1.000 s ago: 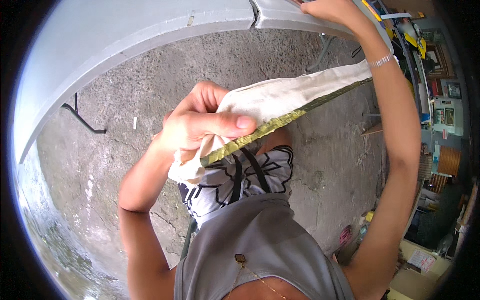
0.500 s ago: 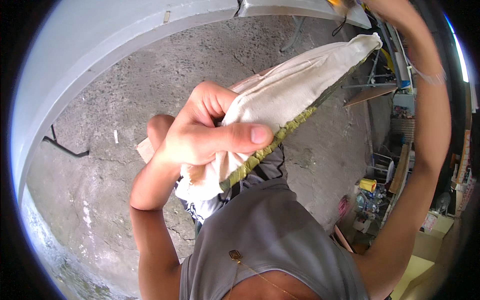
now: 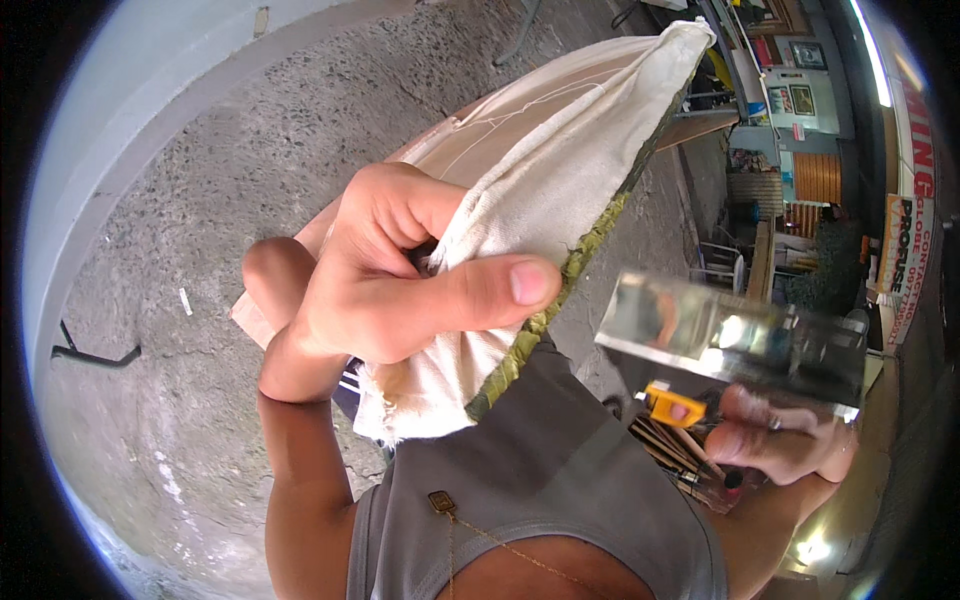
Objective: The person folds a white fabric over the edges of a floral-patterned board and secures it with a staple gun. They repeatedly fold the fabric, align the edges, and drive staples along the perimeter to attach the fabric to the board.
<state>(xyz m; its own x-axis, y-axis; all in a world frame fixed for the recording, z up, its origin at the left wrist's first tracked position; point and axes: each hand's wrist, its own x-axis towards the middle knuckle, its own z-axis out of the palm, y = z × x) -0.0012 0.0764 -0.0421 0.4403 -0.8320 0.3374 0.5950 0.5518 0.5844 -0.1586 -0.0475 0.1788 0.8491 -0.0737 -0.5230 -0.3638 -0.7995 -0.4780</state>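
My left hand (image 3: 400,280) is raised close to the camera and grips a cream cloth (image 3: 540,180) with a green frayed edge; the thumb presses across the fabric. The cloth stretches up and to the right, its far end hanging free near the top. My right hand (image 3: 780,440) is low at the right and holds a shiny metal tool (image 3: 730,340) with a yellow and black handle part beside the fingers.
Rough grey concrete floor (image 3: 220,200) lies below, with a pale curved kerb (image 3: 120,110) along the upper left. A wooden board (image 3: 260,310) shows under my left arm. Shop fronts, signs and chairs (image 3: 800,180) crowd the right side.
My right hand has let go of the cloth's far end, dropped to the lower right and now holds a shiny tool. My left hand with the cloth has come closer to the camera.
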